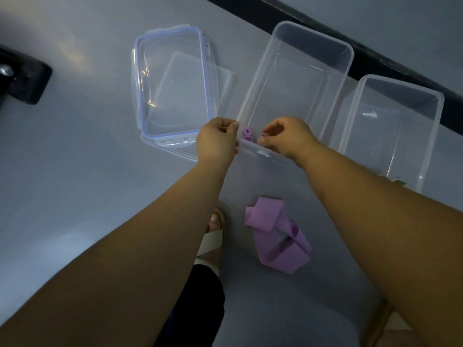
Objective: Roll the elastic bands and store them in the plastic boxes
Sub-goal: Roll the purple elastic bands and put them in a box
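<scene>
Just the one head view here, looking down at the floor point(75, 171). I'm counting two open clear boxes. The first box point(295, 96) is sitting right under both hands, and the second box point(400, 126) is standing just right of the right arm. Left of the left hand, two lids are lying stacked, a blue-rimmed lid point(172, 83) on top of a plain lid point(225, 78).

One rolled band point(246, 133) is sitting inside the first box at its near corner, right between the two hands. One loose band point(273, 236) is lying crumpled on the floor, closer to the body than the hands, between the forearms.

The left hand point(216, 142) is curling its fingers against that box's near-left corner, but I can't tell if it's actually gripping. The right hand point(288, 136) is curling over the near wall with its fingertips by a bit of purple, and I can't tell if it's pinching it.
</scene>
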A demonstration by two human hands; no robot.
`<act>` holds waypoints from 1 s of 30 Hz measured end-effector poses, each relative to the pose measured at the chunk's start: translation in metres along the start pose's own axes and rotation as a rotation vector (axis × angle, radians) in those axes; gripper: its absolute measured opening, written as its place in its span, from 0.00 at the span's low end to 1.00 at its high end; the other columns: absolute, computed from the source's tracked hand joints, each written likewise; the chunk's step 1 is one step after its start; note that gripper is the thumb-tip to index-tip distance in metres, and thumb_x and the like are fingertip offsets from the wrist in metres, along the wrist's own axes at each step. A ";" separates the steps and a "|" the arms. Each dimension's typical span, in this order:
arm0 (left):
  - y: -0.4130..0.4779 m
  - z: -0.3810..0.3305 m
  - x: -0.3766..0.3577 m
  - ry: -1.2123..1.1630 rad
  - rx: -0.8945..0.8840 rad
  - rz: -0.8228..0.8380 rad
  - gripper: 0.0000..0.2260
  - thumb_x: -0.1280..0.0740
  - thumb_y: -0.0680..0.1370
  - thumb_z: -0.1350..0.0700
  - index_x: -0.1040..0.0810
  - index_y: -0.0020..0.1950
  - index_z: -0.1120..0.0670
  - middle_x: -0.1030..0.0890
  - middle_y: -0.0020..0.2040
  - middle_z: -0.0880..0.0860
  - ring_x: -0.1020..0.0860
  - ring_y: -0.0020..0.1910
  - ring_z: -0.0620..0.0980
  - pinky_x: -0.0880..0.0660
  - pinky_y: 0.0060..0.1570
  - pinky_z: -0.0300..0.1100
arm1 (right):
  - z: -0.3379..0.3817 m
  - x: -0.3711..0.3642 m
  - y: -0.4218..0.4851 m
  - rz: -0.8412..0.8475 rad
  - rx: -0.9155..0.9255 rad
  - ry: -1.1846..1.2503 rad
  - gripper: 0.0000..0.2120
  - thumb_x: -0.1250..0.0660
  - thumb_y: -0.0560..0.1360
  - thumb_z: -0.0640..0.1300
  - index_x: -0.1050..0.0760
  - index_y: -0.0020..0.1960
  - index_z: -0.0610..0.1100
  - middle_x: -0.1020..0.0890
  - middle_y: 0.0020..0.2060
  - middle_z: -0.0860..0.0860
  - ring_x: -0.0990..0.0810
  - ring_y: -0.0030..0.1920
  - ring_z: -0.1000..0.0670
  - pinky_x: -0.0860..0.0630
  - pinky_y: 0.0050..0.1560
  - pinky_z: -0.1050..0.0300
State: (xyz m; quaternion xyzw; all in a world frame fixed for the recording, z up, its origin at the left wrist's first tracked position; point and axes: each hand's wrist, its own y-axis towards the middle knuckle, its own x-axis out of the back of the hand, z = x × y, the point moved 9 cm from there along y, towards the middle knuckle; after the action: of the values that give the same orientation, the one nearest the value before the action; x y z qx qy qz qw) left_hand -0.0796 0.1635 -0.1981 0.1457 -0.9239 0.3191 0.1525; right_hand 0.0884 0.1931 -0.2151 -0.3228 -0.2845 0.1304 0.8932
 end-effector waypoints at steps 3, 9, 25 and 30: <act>0.000 0.000 0.001 0.004 -0.003 -0.008 0.05 0.37 0.79 0.57 0.22 0.51 0.57 0.22 0.38 0.53 0.21 0.39 0.53 0.19 0.43 0.48 | -0.004 -0.001 0.002 0.028 -0.037 0.039 0.09 0.26 0.68 0.37 0.26 0.42 0.45 0.19 0.47 0.44 0.19 0.48 0.46 0.21 0.54 0.48; 0.001 0.004 -0.001 -0.028 0.012 0.001 0.07 0.37 0.79 0.56 0.22 0.52 0.57 0.23 0.37 0.51 0.21 0.38 0.52 0.19 0.42 0.46 | -0.004 -0.003 0.004 0.040 -0.032 0.009 0.11 0.27 0.70 0.39 0.27 0.49 0.45 0.22 0.43 0.50 0.20 0.50 0.46 0.23 0.56 0.48; -0.008 0.027 -0.006 -0.171 0.142 0.064 0.08 0.42 0.80 0.61 0.25 0.56 0.59 0.24 0.38 0.51 0.25 0.35 0.47 0.23 0.36 0.39 | 0.002 -0.001 -0.001 0.043 0.026 -0.108 0.13 0.28 0.71 0.43 0.24 0.54 0.43 0.22 0.45 0.49 0.22 0.48 0.49 0.23 0.55 0.52; -0.013 0.025 -0.007 -0.154 0.146 0.082 0.07 0.41 0.80 0.62 0.25 0.54 0.58 0.24 0.38 0.51 0.25 0.34 0.47 0.23 0.36 0.40 | 0.007 -0.001 -0.004 0.043 0.065 -0.171 0.07 0.30 0.72 0.43 0.23 0.50 0.44 0.22 0.41 0.51 0.23 0.46 0.50 0.26 0.51 0.55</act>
State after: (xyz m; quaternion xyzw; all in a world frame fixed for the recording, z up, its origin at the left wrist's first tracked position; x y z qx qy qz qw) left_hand -0.0731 0.1387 -0.2127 0.1426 -0.9123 0.3796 0.0569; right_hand 0.0834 0.1931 -0.2084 -0.2872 -0.3482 0.1859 0.8728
